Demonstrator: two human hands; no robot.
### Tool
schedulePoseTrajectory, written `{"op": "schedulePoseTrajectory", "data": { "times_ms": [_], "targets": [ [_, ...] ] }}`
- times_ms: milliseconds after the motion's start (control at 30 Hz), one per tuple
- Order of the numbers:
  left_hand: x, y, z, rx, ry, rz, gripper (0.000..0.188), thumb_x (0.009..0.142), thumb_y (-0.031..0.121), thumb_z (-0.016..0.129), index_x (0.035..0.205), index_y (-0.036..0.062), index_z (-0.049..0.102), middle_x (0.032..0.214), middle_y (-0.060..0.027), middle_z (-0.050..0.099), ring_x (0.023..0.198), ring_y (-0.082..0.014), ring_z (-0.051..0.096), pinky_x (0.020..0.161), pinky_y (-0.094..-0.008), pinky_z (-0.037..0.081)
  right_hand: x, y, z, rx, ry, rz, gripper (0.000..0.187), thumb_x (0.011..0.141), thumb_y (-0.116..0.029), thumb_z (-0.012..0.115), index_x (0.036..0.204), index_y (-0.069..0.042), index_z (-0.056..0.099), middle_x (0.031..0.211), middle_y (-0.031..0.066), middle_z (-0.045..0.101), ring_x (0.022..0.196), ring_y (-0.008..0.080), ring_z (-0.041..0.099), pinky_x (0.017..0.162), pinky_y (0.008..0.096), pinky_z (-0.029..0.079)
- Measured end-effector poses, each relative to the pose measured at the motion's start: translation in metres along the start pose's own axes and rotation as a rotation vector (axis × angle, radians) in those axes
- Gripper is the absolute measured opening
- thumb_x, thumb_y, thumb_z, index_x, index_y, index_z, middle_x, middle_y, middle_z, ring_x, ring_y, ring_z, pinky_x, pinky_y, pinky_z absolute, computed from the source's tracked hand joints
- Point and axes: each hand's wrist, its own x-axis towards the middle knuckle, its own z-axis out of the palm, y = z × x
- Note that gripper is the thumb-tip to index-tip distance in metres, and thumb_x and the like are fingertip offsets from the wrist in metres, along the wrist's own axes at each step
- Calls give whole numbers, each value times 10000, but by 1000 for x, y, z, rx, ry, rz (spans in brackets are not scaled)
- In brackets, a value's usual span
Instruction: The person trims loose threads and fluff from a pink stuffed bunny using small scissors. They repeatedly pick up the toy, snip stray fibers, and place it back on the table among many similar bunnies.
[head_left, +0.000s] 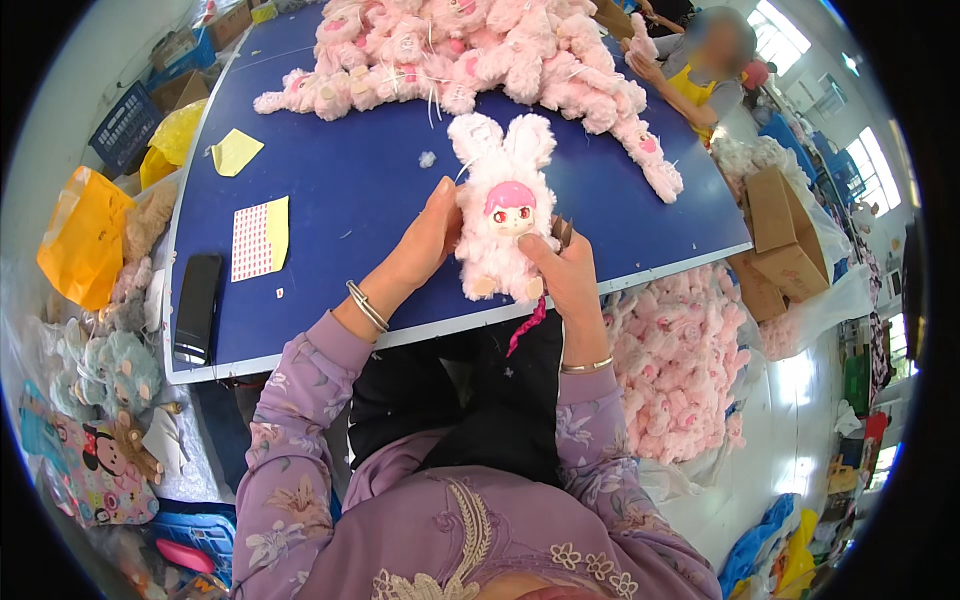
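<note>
A twisted magenta cord (527, 327) hangs beside the right hand (568, 272), which is clamped on a pink plush rabbit doll (507, 215), thumb on its front, a dark pointed tool (564, 233) at its fingers. The left hand (425, 240) grips the doll's other side. The doll is over the near edge of the blue worktop (350, 215), ears pointing away. Farther back lies a heap of pink plush toys (485, 55).
</note>
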Motion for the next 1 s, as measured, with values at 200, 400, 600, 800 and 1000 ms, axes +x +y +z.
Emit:
{"op": "schedulePoseTrajectory", "data": {
  "times_ms": [200,400,600,800,1000],
  "targets": [
    [-5,8,6,409,-72,130,554,981,321,497,1385,-41,380,1267,-126,529,1156,-171,502,1009,-310,392,-3,14,-20,-65,80,-1,333,866,-153,697,1089,63,576,809,14,627,670,38,553,588,196,454],
    [-7,4,13,582,-68,-37,519,882,173,668,1314,-21,456,1164,-68,585,1028,-112,549,889,-278,462,-8,22,-17,-7,148,-61,300,886,-166,679,1080,41,581,779,-6,614,621,19,524,529,173,404],
    [-9,1,11,552,-60,-30,489,864,163,690,1282,-5,498,1117,-37,607,973,-88,562,848,-259,477,-10,22,-13,-21,117,-54,204,873,-106,648,1030,14,595,751,-30,590,590,5,492,494,169,371],
    [-12,4,14,590,-59,-90,531,821,195,721,1256,-16,502,1089,-61,615,959,-104,575,827,-268,485,-14,17,-9,11,113,15,181,850,-56,622,1020,2,593,751,-29,581,565,13,472,469,170,343],
    [-15,9,18,673,-92,51,603,800,159,709,1325,6,456,1137,-65,599,991,-108,555,860,-280,473,-15,17,-9,69,88,11,217,853,-43,604,1058,17,566,821,4,592,601,23,487,477,175,350]
  ]
}}
